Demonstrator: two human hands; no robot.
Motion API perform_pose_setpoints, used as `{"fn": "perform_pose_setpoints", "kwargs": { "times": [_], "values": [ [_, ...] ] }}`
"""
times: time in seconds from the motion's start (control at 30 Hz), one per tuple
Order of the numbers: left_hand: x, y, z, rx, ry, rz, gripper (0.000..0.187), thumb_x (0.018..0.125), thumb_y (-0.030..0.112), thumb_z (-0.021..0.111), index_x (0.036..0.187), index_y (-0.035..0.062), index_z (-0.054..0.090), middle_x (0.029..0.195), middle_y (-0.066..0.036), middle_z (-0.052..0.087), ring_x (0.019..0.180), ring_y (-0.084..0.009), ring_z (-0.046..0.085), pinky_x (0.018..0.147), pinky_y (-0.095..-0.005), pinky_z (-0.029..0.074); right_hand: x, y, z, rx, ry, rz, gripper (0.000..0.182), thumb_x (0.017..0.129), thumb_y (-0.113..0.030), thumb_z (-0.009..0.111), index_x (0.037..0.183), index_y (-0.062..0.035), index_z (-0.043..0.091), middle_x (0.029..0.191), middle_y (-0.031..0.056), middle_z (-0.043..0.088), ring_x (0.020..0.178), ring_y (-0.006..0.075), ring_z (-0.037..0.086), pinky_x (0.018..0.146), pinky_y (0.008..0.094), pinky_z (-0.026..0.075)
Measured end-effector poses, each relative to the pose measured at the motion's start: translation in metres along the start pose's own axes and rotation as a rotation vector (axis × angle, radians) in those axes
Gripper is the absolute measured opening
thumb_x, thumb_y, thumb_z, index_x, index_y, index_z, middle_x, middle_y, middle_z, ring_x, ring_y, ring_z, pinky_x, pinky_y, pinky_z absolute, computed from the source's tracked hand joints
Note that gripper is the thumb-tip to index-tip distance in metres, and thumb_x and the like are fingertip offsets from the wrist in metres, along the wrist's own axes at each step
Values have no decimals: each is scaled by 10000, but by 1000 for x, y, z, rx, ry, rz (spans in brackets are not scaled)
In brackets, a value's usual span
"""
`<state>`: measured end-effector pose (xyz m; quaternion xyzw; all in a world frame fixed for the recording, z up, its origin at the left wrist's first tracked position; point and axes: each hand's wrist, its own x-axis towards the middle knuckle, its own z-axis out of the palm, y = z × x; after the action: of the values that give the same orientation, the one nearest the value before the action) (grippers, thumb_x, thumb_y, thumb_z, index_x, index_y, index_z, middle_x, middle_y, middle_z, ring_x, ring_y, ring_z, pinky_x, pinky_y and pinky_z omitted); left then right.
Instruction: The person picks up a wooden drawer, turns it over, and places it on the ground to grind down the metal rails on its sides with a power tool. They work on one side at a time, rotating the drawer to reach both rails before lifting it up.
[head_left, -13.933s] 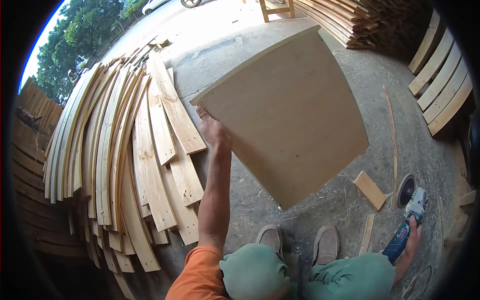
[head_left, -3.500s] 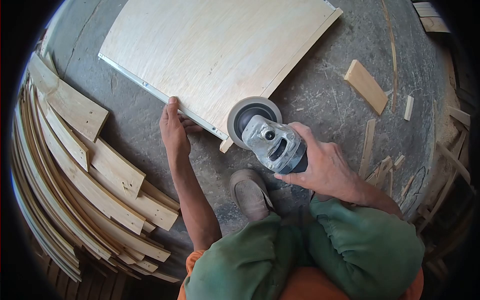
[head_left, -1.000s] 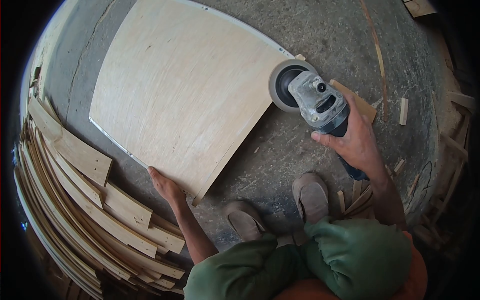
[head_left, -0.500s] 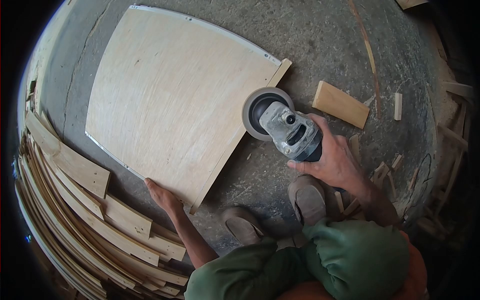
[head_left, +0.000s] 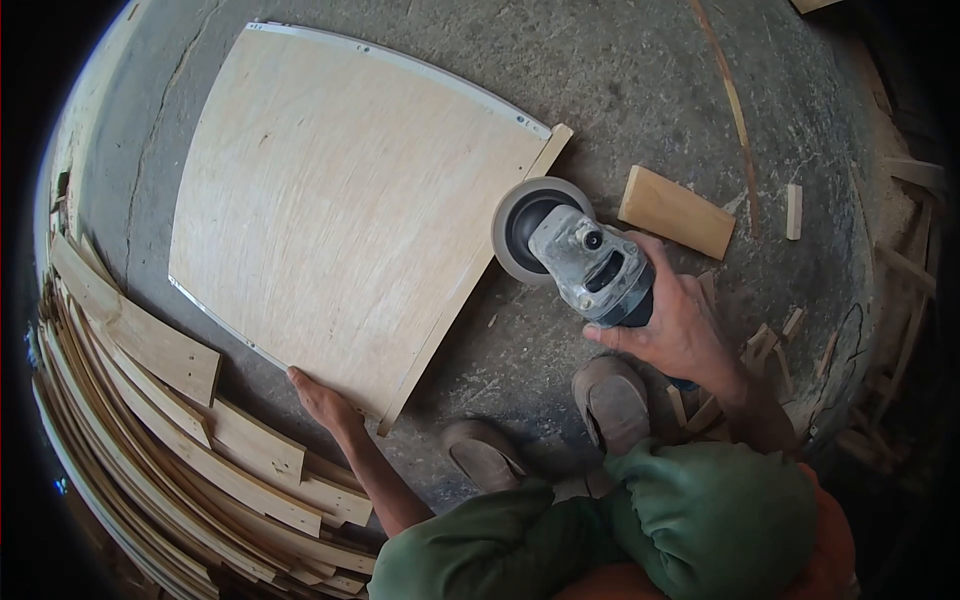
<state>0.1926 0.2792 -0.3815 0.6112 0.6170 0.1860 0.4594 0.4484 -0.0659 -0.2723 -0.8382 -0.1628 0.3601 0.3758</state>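
A pale plywood panel [head_left: 330, 210] lies at an angle on the floor, with metal strips along its far and near-left edges. My left hand [head_left: 325, 402] grips the panel at its near corner. In my right hand [head_left: 682, 330] is an angle grinder [head_left: 590, 262], fingers wrapped round its body. The grinder's round grey disc overlaps the panel's right edge in this view. A narrow wooden strip [head_left: 440, 345] runs along that edge and sticks out past the far corner.
Long boards [head_left: 190, 440] are stacked at the lower left. Right of the grinder lies a short wood block [head_left: 680, 212], with a small offcut [head_left: 794, 212] beyond it. Several wood scraps [head_left: 765, 345] lie near my right forearm. My shoes [head_left: 612, 405] are just below the grinder.
The grinder in my right hand has shifted slightly right and down. The panel has slid a little toward me and to the left, my left hand still on its corner.
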Motion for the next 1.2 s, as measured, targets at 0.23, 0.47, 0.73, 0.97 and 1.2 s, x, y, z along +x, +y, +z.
{"fn": "perform_pose_setpoints", "kwargs": {
  "times": [0.23, 0.47, 0.73, 0.97, 1.2],
  "values": [
    [5, -1, -6, 35, 11, -22, 670, 1073, 469, 282, 1441, -81, 384, 1397, -215, 497, 1229, -266, 505, 1058, -357, 377, 9, 7, -5, -17, 73, 11, 891, 771, -377, 822, 1409, -5, 323, 1106, 299, 647, 1069, 428, 654, 914, 483, 536],
    [1, 2, -5, 56, 34, -9, 679, 1069, 474, 300, 1425, -96, 396, 1384, -218, 507, 1214, -272, 509, 1049, -357, 383, -2, -2, 15, -23, -17, -58, 864, 788, -388, 804, 1400, -6, 329, 1089, 304, 647, 1002, 439, 676, 853, 478, 565],
    [1, 4, -5, 39, 33, -46, 674, 1067, 474, 308, 1412, -96, 411, 1371, -217, 515, 1202, -270, 513, 1034, -362, 394, -7, -4, 28, -127, -61, -96, 867, 795, -407, 794, 1393, 8, 323, 998, 324, 653, 950, 457, 680, 807, 479, 569],
    [7, -4, -11, 60, 8, -23, 664, 1069, 471, 302, 1406, -88, 427, 1350, -203, 536, 1185, -259, 529, 1030, -350, 398, 12, 3, -16, -30, 124, 23, 851, 777, -360, 819, 1383, 17, 357, 1115, 265, 656, 1055, 364, 675, 930, 466, 530],
    [4, 2, -7, 31, 18, -63, 688, 1065, 492, 295, 1439, -78, 389, 1401, -215, 495, 1230, -274, 508, 1051, -365, 386, 2, 8, -9, -20, 86, -13, 858, 782, -365, 815, 1381, 34, 348, 1117, 287, 647, 1073, 394, 663, 929, 474, 529]
  ]
}}
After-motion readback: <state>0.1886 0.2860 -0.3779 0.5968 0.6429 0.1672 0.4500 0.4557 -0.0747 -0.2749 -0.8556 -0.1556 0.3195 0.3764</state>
